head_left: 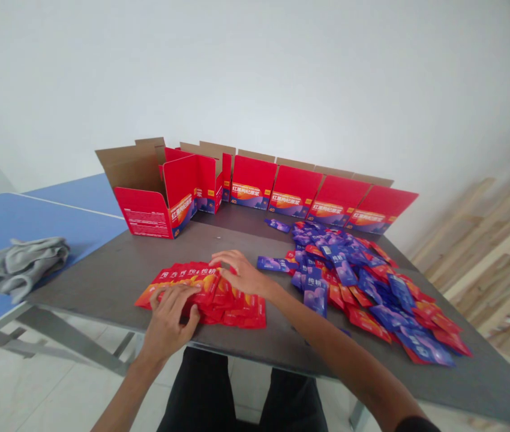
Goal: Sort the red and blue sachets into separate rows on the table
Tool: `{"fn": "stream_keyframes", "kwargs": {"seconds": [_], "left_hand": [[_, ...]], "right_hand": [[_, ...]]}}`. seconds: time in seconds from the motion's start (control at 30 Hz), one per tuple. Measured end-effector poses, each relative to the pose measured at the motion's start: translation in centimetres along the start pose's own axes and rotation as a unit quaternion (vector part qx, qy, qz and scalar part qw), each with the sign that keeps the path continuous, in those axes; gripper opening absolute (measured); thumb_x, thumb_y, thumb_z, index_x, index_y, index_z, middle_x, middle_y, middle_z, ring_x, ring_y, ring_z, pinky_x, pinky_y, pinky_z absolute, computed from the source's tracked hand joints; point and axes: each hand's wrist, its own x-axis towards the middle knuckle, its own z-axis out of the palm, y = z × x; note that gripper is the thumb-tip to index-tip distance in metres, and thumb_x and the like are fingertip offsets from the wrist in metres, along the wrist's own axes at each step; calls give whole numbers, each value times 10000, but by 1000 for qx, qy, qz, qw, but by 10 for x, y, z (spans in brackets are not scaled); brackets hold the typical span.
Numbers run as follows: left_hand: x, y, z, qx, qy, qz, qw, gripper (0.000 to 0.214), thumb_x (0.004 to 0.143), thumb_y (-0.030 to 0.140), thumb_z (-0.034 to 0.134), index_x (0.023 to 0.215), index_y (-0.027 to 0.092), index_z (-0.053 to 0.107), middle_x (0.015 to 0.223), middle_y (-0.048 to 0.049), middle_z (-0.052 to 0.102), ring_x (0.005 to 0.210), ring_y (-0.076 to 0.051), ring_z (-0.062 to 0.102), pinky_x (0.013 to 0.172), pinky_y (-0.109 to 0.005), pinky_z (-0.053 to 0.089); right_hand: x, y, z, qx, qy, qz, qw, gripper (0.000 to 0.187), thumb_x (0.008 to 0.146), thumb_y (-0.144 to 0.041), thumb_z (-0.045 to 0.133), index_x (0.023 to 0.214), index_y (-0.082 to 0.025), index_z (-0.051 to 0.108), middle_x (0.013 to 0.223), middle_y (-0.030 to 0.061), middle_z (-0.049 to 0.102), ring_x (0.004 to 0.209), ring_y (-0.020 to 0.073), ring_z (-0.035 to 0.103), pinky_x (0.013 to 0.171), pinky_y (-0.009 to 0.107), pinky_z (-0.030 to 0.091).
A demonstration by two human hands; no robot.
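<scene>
A fanned row of red sachets (232, 306) lies on the grey table (115, 270) in front of me. My left hand (169, 318) rests on the near left part of the row, fingers bent and pressing down on the sachets. My right hand (241, 273) lies on the row's far edge, fingers spread over the packets. To the right sits a loose heap of purple and red sachets (367, 282).
Several open red cartons stand along the table's far edge; the nearest carton (156, 201) has its brown flaps up. A grey cloth (16, 264) lies on the blue table (21, 222) at left. Wooden slats (502, 252) lean at right.
</scene>
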Motion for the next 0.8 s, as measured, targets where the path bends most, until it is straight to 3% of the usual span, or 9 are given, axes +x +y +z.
{"fn": "stream_keyframes", "kwargs": {"seconds": [0.1, 0.2, 0.47, 0.8], "left_hand": [[1, 0, 0, 1, -5, 5, 1000, 207, 987, 241, 523, 1163, 218, 628, 1074, -96, 727, 1038, -299, 676, 1068, -508, 360], [1, -1, 0, -2, -12, 12, 1000, 214, 989, 254, 537, 1178, 213, 629, 1113, -106, 712, 1067, -307, 664, 1077, -525, 368], [2, -3, 1, -33, -48, 30, 998, 331, 994, 314, 613, 1302, 197, 582, 1282, -142, 660, 1231, -312, 614, 1091, -476, 465], [1, -5, 1, -47, -37, 50, 997, 316, 979, 329, 665, 1272, 220, 625, 1246, -116, 717, 1211, -310, 657, 1083, -486, 492]], "right_hand": [[-15, 15, 13, -37, 10, 110, 993, 362, 1085, -278, 423, 1407, -226, 582, 1473, 98, 608, 1408, 198, 498, 1212, 442, 349], [-23, 21, 25, -42, -30, 149, 988, 408, 1098, -323, 408, 1475, -220, 528, 1507, 102, 587, 1420, 208, 492, 1199, 439, 362], [-25, 7, 32, -41, 11, 155, 987, 404, 1088, -319, 436, 1445, -171, 553, 1460, 121, 625, 1353, 231, 518, 1176, 448, 368], [-27, 3, 33, -29, 30, 169, 985, 358, 1067, -311, 473, 1400, -213, 562, 1433, 81, 646, 1311, 233, 542, 1141, 441, 384]]}}
